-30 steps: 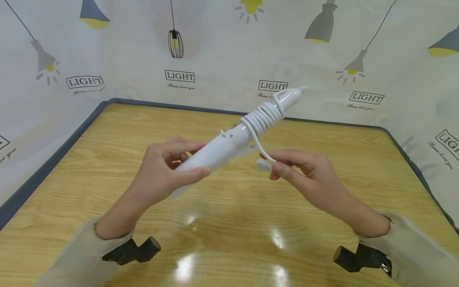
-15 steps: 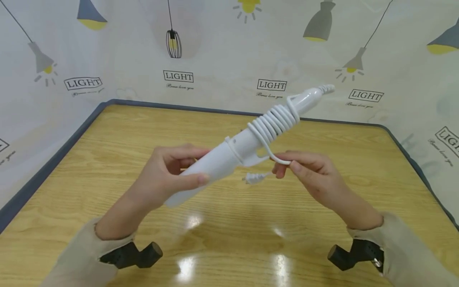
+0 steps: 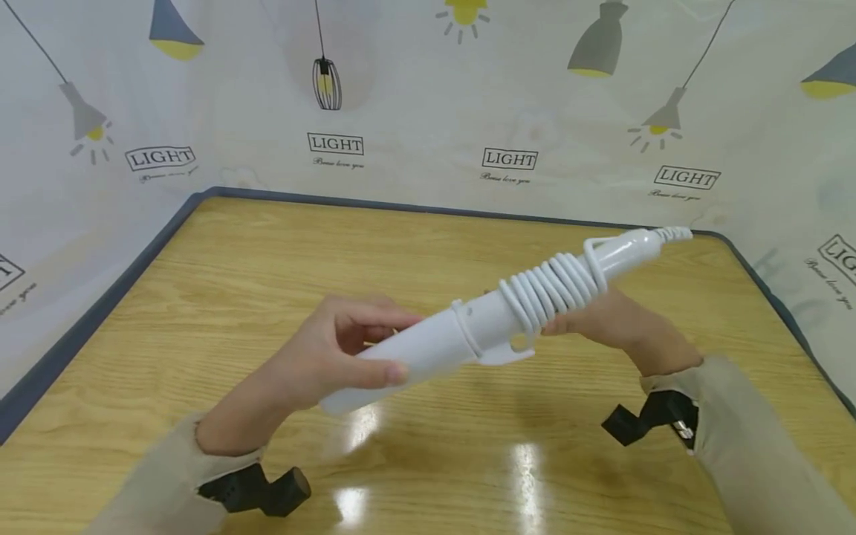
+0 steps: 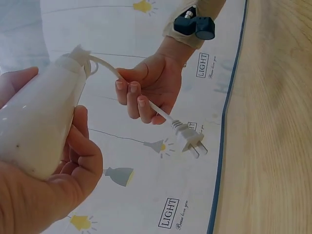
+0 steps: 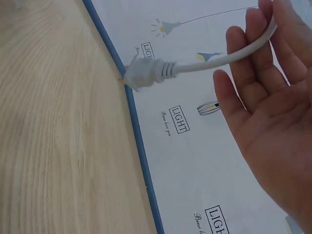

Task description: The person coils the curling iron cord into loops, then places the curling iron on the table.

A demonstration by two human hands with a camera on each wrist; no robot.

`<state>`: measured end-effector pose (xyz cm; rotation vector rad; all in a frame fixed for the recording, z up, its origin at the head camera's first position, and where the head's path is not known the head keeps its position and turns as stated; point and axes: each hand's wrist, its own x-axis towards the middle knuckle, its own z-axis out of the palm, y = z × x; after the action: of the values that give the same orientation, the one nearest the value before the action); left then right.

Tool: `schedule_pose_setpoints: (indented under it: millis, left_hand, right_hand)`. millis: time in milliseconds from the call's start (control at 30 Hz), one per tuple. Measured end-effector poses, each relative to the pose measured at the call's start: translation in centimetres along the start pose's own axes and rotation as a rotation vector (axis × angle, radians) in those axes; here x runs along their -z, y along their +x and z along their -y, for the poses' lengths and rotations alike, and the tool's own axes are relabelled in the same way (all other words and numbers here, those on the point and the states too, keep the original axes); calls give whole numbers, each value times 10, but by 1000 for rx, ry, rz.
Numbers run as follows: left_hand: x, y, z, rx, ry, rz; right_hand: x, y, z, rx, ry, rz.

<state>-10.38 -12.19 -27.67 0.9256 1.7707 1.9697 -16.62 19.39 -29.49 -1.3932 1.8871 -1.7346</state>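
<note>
A white curling iron point(image 3: 435, 345) is held above the table at a slant, its cord end up and to the right. My left hand point(image 3: 337, 353) grips its thick barrel, thumb on the near side. Several turns of white cord point(image 3: 551, 288) wrap the handle, and a small lever point(image 3: 504, 357) juts from the underside. My right hand point(image 3: 611, 327) is partly hidden behind the handle in the head view. In the left wrist view, its curled fingers point(image 4: 132, 95) hold the loose cord end. Past them hangs a two-pin plug point(image 4: 189, 139), also in the right wrist view.
The wooden table point(image 3: 267, 245) has a dark blue edge strip point(image 3: 401, 208) at the back and sides. Behind it stands a pale backdrop point(image 3: 414, 89) printed with lamps. Each wrist carries a black camera mount point(image 3: 257, 490).
The curling iron has moved right and down and tilted flatter. My right hand has gone from the near side of it to behind the handle, carrying the cord end.
</note>
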Motion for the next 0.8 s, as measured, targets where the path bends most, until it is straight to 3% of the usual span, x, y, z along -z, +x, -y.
schedule_pose_setpoints:
  millis: [67,133,200,267,400,567,800]
  left_hand:
    - [-1,1,1,2,-3,33]
    - [-1,1,3,-13,5,73]
    - [-1,1,3,-34,15,117]
    - [0,0,3,-49,12,167]
    - [2,-3,2,-71,37,246]
    - [3,-9,-4,-73,143,300]
    - [3,-14,-12,-63,267,416]
  right_hand:
    - [5,8,-7,114,36,111]
    - [8,18,-12,182,187,289]
    - [9,29,-13,171,327,450]
    - [9,36,-8,83,370,529]
    - [5,44,8,-17,188,572]
    - [-2,49,26,-84,-7,631]
    - [-21,51,45,-225,-135,710]
